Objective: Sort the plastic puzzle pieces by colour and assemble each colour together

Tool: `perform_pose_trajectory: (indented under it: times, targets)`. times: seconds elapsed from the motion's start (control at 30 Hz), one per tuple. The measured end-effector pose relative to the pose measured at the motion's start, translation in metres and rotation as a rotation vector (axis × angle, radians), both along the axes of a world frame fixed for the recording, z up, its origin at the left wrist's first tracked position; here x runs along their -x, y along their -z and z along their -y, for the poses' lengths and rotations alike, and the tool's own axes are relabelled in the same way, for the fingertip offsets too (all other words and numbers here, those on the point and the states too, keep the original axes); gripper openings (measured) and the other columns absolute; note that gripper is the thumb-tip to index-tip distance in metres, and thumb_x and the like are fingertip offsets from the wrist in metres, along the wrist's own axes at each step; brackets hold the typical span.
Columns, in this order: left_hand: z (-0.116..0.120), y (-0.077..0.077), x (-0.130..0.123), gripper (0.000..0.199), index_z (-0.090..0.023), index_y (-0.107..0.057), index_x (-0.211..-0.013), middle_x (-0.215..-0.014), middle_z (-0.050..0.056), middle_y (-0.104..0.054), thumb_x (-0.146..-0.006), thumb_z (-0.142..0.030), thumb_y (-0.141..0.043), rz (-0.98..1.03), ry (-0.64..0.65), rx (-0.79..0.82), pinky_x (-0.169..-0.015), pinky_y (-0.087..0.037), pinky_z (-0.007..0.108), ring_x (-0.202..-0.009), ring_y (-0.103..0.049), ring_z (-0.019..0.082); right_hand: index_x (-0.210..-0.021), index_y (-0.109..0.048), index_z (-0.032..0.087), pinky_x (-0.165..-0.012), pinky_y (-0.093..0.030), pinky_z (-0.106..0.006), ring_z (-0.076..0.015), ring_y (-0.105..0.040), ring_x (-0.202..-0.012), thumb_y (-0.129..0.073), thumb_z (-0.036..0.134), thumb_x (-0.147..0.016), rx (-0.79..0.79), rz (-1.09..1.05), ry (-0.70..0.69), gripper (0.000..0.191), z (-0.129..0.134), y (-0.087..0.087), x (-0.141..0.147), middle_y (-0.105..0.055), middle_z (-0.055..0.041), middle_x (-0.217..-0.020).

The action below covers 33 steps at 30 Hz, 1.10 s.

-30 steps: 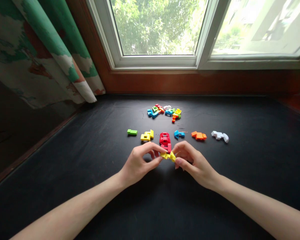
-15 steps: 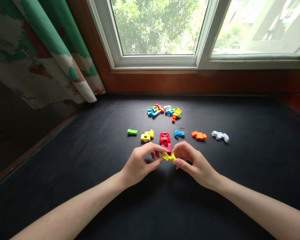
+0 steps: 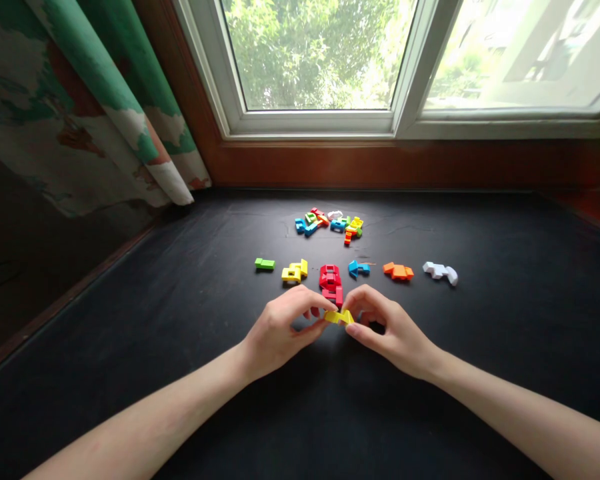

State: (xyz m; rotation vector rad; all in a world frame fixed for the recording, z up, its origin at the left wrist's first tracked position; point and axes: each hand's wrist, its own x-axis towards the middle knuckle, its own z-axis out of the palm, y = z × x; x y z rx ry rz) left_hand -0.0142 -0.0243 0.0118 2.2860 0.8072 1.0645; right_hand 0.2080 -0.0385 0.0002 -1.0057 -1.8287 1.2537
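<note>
Yellow piece [image 3: 337,317] lies just this side of the red block [image 3: 330,281], one end pinched by the left hand [image 3: 282,327], the other by the right hand [image 3: 391,329], presumably to steady both ends

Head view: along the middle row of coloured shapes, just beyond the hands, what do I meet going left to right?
Green shape → yellow shape → red shape → blue shape → orange shape → white shape.
</note>
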Motion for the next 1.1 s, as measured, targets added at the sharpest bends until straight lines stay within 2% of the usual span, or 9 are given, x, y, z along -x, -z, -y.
perform_pose_trajectory:
  times: [0.33, 0.57, 1.1]
  targets:
    - [0.0010, -0.0008, -0.0008, 0.025, -0.016, -0.065, -0.109, -0.100, 0.005, -0.072, -0.084, -0.011, -0.064, -0.022, -0.026, 0.063, -0.071, -0.054, 0.022, -0.079, -0.065, 0.013, -0.103, -0.054, 0.023, -0.065, -0.048, -0.024, -0.0134, -0.060, -0.080, -0.070, 0.028, -0.086, -0.017, -0.065, 0.076, 0.024, 0.0003, 0.0003, 0.0015, -0.059, 0.0003, -0.095]
    - [-0.0003, -0.0009, -0.0011, 0.012, -0.016, -0.068, -0.099, -0.092, 0.005, -0.074, -0.087, -0.019, -0.066, -0.006, -0.069, 0.107, -0.067, -0.055, 0.023, -0.073, -0.065, 0.013, -0.101, -0.055, 0.022, -0.062, -0.049, -0.025, -0.0136, -0.061, -0.075, -0.071, 0.025, -0.084, -0.065, -0.020, 0.077, 0.023, 0.0011, -0.0013, 0.0030, -0.061, -0.0002, -0.092]
    - [-0.0026, 0.0002, -0.0013, 0.011, -0.015, -0.069, -0.093, -0.088, 0.004, -0.073, -0.083, -0.016, -0.072, 0.053, -0.092, 0.124, -0.068, -0.054, 0.023, -0.073, -0.066, 0.014, -0.105, -0.054, 0.023, -0.064, -0.053, -0.026, -0.0142, -0.061, -0.077, -0.064, 0.022, -0.088, -0.111, -0.018, 0.073, 0.020, 0.0017, 0.0020, 0.0019, -0.062, -0.0019, -0.096]
